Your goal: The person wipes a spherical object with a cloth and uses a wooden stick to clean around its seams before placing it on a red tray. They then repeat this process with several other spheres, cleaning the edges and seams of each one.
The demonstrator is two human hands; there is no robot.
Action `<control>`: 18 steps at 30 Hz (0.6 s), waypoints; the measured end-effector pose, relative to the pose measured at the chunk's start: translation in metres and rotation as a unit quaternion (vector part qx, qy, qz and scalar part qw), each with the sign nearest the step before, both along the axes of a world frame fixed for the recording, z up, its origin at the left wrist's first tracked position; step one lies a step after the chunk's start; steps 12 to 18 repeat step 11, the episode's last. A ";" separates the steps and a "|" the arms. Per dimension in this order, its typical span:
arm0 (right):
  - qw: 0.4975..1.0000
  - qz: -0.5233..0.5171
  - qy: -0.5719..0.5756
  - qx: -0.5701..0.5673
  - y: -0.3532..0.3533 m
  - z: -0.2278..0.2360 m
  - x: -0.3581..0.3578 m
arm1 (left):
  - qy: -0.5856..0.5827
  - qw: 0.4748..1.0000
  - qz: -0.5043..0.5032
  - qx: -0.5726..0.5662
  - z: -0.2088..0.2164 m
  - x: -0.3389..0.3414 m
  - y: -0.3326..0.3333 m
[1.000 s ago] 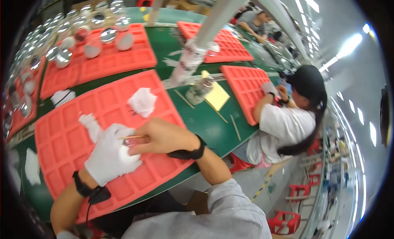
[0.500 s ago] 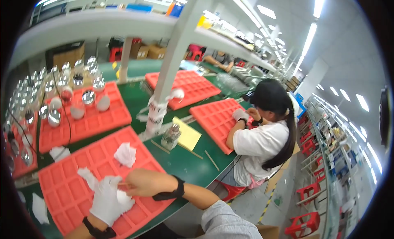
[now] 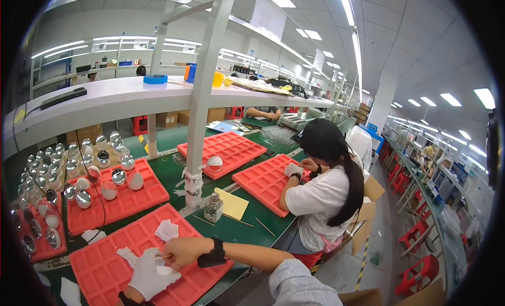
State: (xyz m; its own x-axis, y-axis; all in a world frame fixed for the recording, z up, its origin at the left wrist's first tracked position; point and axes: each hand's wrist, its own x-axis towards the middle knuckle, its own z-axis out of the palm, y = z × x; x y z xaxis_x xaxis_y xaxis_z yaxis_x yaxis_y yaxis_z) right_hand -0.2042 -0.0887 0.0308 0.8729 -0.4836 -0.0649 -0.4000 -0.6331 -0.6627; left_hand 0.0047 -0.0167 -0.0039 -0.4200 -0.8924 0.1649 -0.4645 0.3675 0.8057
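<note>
My left hand (image 3: pixel 152 278), in a white glove, is closed around a small white rounded piece (image 3: pixel 167 271), mostly hidden by the fingers. My bare right hand (image 3: pixel 184 252) pinches a thin wooden stick (image 3: pixel 164 257) against that piece. Both hands are over a red tray (image 3: pixel 102 266) divided into square compartments. A crumpled white cloth (image 3: pixel 126 255) pokes out beside the left fingertips; whether the hand grips it is unclear. Another white cloth (image 3: pixel 167 230) lies on the tray just beyond my hands.
Silvery and white rounded parts crowd a second red tray (image 3: pixel 152 186) at left. A glass bottle (image 3: pixel 213 208), yellow paper (image 3: pixel 231 204) and loose sticks (image 3: pixel 264 226) lie by a white post (image 3: pixel 201 122). A co-worker (image 3: pixel 326 185) works at another tray (image 3: pixel 263 185) on the right.
The view has tilted up, showing more of the shelf and ceiling. My hands stay together over the tray, the stick still in the right one.
</note>
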 end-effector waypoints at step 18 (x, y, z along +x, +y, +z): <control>0.992 0.114 -0.058 -0.001 -0.018 0.019 0.007 | -0.122 0.985 -0.058 0.105 0.007 0.022 -0.017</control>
